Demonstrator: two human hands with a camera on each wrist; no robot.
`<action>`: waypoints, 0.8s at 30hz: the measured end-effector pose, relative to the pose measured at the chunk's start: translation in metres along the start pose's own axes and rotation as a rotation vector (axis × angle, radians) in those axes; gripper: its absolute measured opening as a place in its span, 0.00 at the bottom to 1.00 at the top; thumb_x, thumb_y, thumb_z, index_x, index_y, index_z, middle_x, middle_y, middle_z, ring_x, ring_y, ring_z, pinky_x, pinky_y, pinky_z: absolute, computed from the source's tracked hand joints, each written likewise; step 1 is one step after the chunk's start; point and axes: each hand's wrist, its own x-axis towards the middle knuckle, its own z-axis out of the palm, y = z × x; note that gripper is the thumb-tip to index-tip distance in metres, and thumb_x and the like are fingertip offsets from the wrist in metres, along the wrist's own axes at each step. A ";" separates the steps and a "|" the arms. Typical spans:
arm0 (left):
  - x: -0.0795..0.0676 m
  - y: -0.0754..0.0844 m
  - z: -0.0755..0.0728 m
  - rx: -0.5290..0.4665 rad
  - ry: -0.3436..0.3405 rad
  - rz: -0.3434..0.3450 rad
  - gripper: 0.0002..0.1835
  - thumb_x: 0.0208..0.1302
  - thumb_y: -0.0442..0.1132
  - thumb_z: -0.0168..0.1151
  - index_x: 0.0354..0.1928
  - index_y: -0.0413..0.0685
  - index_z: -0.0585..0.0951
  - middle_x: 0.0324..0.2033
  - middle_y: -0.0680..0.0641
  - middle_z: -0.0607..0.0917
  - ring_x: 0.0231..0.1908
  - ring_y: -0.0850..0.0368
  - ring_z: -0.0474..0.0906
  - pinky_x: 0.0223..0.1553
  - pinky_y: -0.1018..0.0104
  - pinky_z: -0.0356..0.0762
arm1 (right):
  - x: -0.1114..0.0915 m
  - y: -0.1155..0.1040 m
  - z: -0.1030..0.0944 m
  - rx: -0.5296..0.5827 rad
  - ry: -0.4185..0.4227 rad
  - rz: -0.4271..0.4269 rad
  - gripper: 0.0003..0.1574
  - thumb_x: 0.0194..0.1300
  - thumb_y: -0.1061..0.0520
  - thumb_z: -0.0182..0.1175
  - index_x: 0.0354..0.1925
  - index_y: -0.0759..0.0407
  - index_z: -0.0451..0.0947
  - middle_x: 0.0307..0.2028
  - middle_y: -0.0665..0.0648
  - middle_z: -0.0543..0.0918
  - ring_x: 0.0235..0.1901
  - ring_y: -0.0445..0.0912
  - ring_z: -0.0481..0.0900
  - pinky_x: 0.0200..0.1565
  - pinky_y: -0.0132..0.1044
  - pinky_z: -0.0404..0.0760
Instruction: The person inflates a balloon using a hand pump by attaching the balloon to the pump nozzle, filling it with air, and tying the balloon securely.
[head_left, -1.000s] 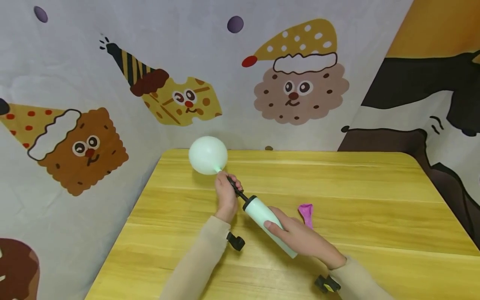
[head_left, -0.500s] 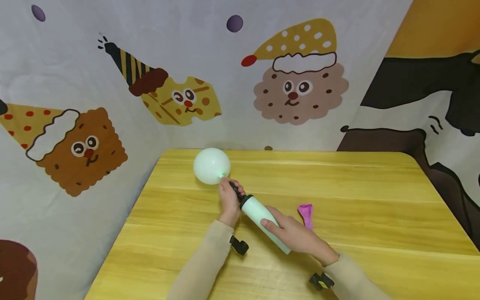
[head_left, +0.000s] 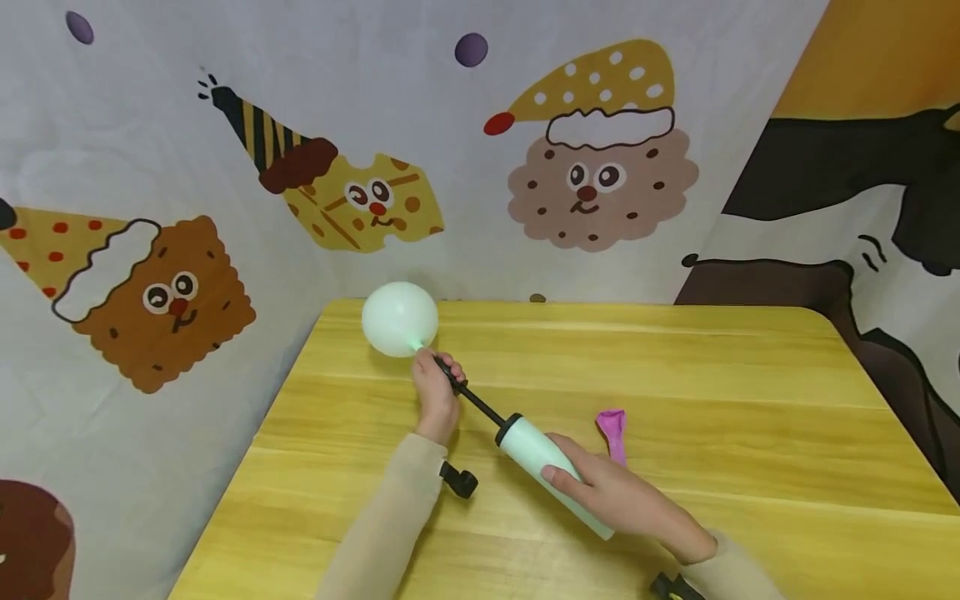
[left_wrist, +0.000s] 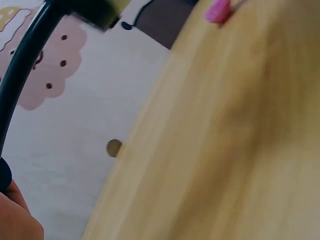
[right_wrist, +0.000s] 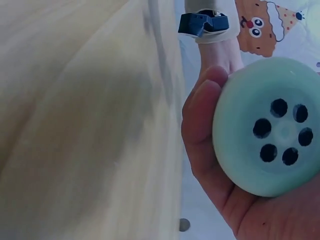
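Note:
A round, pale mint balloon [head_left: 400, 319] sits at the nozzle end of a hand balloon pump [head_left: 528, 446], over the table's far left. Around that black end, right by the balloon's neck, my left hand [head_left: 437, 390] curls its fingers; the neck is partly hidden. Between my hands a long stretch of black rod [head_left: 483, 406] shows, also seen as a dark rod [left_wrist: 22, 75] in the left wrist view. My right hand [head_left: 626, 493] grips the mint barrel. In the right wrist view the barrel's end cap [right_wrist: 232, 145] has several round holes.
A flat pink balloon [head_left: 612, 433] lies on the wooden table [head_left: 750, 400], just beyond my right hand. A cartoon-printed cloth [head_left: 480, 167] hangs behind the table's far edge. Dark wrist cameras [head_left: 459, 481] stick out from the sleeves.
The barrel first slid up the rod towards my left hand, then back towards me, so more rod shows now. My left hand and the mint balloon have shifted left. The pink balloon stays put.

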 end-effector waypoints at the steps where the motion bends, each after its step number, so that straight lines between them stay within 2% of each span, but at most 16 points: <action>1: -0.003 -0.002 0.000 0.010 -0.003 -0.003 0.22 0.85 0.44 0.33 0.30 0.45 0.70 0.19 0.52 0.73 0.16 0.63 0.69 0.18 0.73 0.73 | 0.002 0.001 0.002 -0.001 0.002 0.008 0.35 0.82 0.40 0.48 0.78 0.51 0.59 0.45 0.55 0.83 0.32 0.39 0.81 0.31 0.36 0.82; 8: -0.021 -0.017 0.009 0.036 -0.049 -0.029 0.22 0.85 0.44 0.33 0.31 0.46 0.70 0.21 0.52 0.72 0.17 0.63 0.69 0.20 0.73 0.73 | 0.023 0.001 0.012 -0.008 0.043 0.025 0.38 0.82 0.37 0.47 0.78 0.54 0.60 0.45 0.57 0.83 0.32 0.42 0.80 0.31 0.39 0.82; 14: -0.031 -0.022 0.016 0.057 -0.060 -0.048 0.21 0.84 0.44 0.34 0.31 0.47 0.70 0.21 0.52 0.73 0.17 0.63 0.70 0.21 0.73 0.73 | 0.036 -0.002 0.010 0.013 0.044 0.018 0.38 0.82 0.38 0.47 0.79 0.55 0.58 0.39 0.56 0.83 0.24 0.42 0.80 0.25 0.39 0.81; 19: -0.030 -0.024 0.016 0.049 -0.065 -0.057 0.22 0.84 0.44 0.35 0.30 0.47 0.70 0.20 0.52 0.73 0.17 0.63 0.70 0.20 0.73 0.73 | 0.039 -0.001 0.012 0.043 0.044 0.028 0.39 0.82 0.38 0.48 0.79 0.56 0.57 0.38 0.57 0.83 0.23 0.43 0.80 0.24 0.40 0.81; 24: -0.019 -0.018 0.015 0.048 -0.088 -0.053 0.23 0.84 0.43 0.34 0.27 0.46 0.70 0.18 0.52 0.72 0.16 0.63 0.69 0.18 0.72 0.72 | 0.038 -0.002 0.014 0.073 0.048 0.039 0.40 0.82 0.38 0.47 0.80 0.56 0.55 0.39 0.59 0.83 0.24 0.44 0.81 0.23 0.40 0.82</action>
